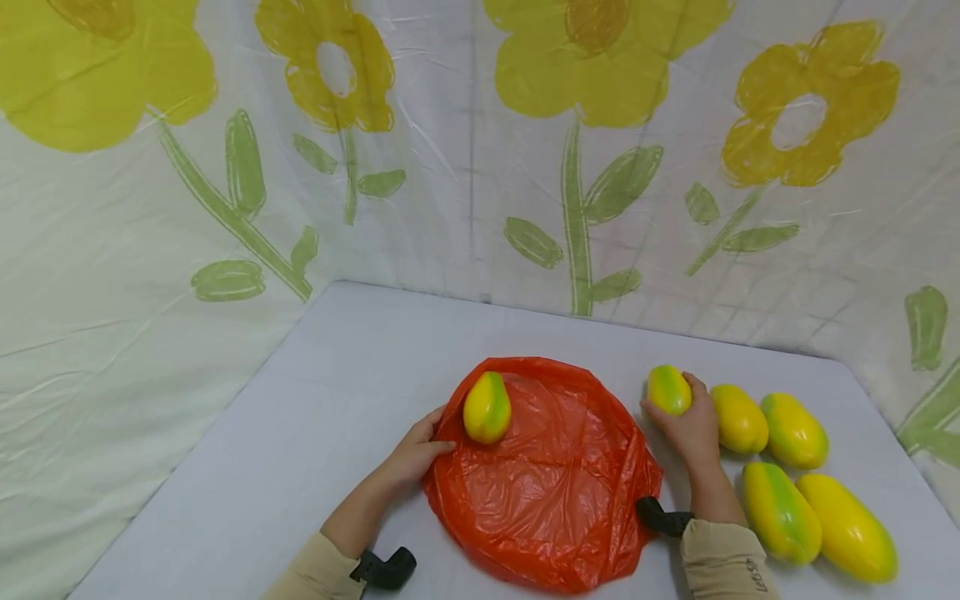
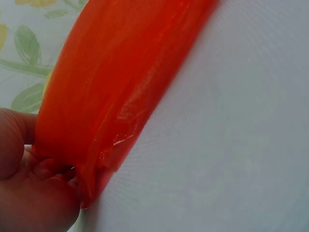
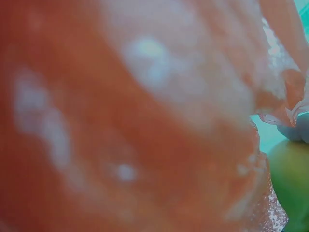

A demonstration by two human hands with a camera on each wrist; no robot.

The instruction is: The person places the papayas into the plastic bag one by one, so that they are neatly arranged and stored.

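A red plastic bag [image 1: 547, 483] lies spread open on the table, its rim turned up in a rough ring. My left hand [image 1: 416, 450] pinches the bag's left rim, thumb inside; the left wrist view shows the red film [image 2: 111, 82] running up from the fingers. Inside the bag, near that hand, rests one yellow-green mango [image 1: 487, 408]. To the right of the bag, my right hand [image 1: 693, 429] grips another mango [image 1: 668, 390] between thumb and fingers. Blurred red plastic [image 3: 145, 125] fills most of the right wrist view.
Several more mangoes sit at the right, two behind [image 1: 795, 431] and two nearer the front [image 1: 782, 513], close by my right forearm. The white table [image 1: 322, 392] meets a flower-printed curtain [image 1: 450, 208] at its back edge.
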